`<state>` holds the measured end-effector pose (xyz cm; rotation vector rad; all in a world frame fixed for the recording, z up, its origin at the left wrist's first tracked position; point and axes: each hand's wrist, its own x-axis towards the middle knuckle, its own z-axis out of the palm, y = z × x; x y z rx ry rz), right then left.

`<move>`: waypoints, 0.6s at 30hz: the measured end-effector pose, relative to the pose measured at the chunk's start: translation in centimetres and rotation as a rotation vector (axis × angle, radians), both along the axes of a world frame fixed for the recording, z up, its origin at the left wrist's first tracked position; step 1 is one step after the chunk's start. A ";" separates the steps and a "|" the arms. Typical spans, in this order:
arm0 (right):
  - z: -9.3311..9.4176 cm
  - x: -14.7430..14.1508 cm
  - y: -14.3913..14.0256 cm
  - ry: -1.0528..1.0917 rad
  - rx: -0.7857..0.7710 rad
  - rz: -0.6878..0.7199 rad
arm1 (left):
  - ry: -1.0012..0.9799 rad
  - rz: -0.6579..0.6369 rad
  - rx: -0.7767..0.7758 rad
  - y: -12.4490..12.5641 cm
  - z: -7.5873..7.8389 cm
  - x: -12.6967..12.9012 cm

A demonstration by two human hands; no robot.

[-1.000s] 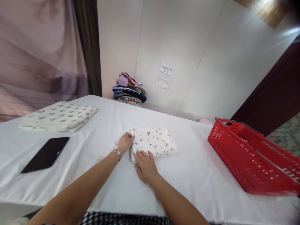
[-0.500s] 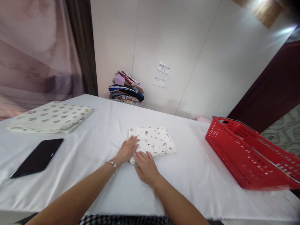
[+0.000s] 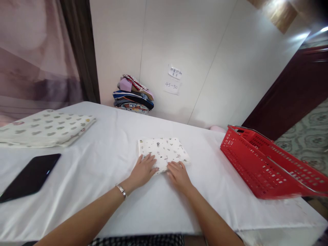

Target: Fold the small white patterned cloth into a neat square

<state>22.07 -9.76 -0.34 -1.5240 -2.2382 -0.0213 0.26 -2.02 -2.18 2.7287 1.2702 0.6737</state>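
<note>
A small folded white cloth (image 3: 166, 150) with a scattered print lies flat on the white-covered table (image 3: 205, 191). On its near left corner rests my left hand (image 3: 143, 170), palm down with the fingers spread; a silver bracelet circles that wrist. My right hand (image 3: 179, 175) touches the near edge of the cloth toward the right, fingers stretched out over the rim. Neither hand grips the fabric. The corner under my left hand is hidden.
A larger folded patterned cloth (image 3: 48, 128) and a black tablet-like slab (image 3: 32, 176) lie at the left. To the right stands a red plastic basket (image 3: 256, 164) with metal handles. Beyond the table's far edge a stack of folded fabrics (image 3: 134, 95) leans by the wall.
My right hand has slid right along the near edge of the cloth, away from my left hand. The left has shifted from the cloth's left side to its near corner. The view has turned slightly.
</note>
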 end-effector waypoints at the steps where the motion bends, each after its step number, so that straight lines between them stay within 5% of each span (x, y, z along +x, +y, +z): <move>1: 0.3 0.7 0.1 0.008 -0.012 -0.029 | 0.000 -0.029 0.030 -0.3 -0.4 0.1; 5: 1.5 4.3 0.8 0.081 -0.067 -0.168 | -0.014 -0.051 0.079 -0.5 -1.3 -0.1; 12: 0.9 9.7 2.4 0.558 -0.125 -0.533 | -0.028 -0.139 0.063 -1.4 -0.2 -0.4; 18: 0.8 9.8 4.1 0.509 -0.222 -0.536 | -0.007 -0.219 0.065 -0.5 -0.4 -0.9</move>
